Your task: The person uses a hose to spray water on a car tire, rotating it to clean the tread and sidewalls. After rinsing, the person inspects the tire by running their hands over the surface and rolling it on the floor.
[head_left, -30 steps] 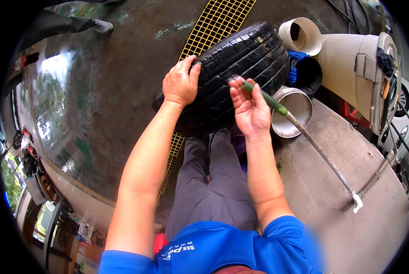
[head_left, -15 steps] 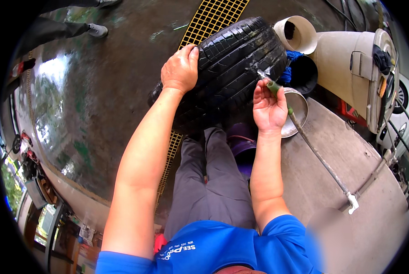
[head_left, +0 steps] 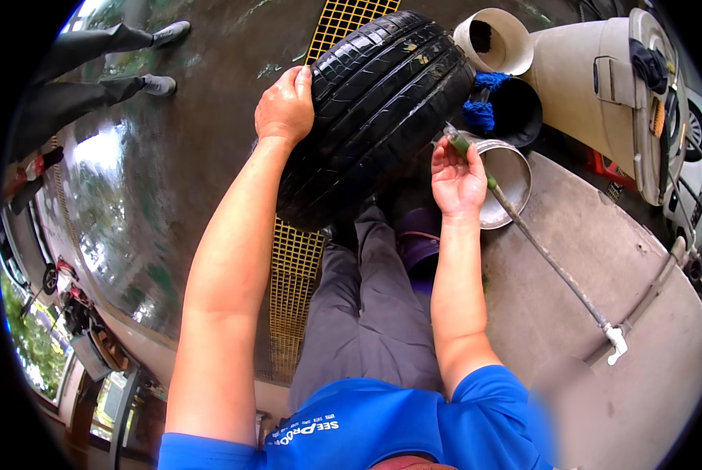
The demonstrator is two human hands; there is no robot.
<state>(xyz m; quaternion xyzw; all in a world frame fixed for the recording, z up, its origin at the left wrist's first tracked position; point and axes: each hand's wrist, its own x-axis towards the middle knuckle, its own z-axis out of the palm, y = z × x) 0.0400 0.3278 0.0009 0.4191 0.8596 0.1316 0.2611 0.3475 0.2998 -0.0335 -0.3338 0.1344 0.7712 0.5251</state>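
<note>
A wet black tire (head_left: 374, 102) stands upright in front of me, its grooved tread showing, with a few pale dirt marks near its far right edge. My left hand (head_left: 286, 111) is closed over the tire's left edge, fingers hidden from view. My right hand (head_left: 459, 176), palm up, has its fingers curled round the green end (head_left: 460, 144) of a thin grey pipe (head_left: 540, 247). The pipe's tip lies close to the tire's lower right side, with a small whitish glint of water there. A white elbow fitting (head_left: 616, 345) sits at the pipe's other end.
Right of the tire are a white bucket (head_left: 515, 43), a black bucket (head_left: 527, 110) with blue cloth (head_left: 480, 115), a metal basin (head_left: 515, 168) and a large beige bin (head_left: 578, 70). A purple bucket (head_left: 420, 247) stands by my legs. Yellow grating (head_left: 296, 274) crosses the floor. Another person's legs (head_left: 100, 70) show upper left.
The tire has turned and shifted up and left, with my left hand on it. Water splashed on the tread before; now the tip is nearer the tire's side. My right hand keeps its hold.
</note>
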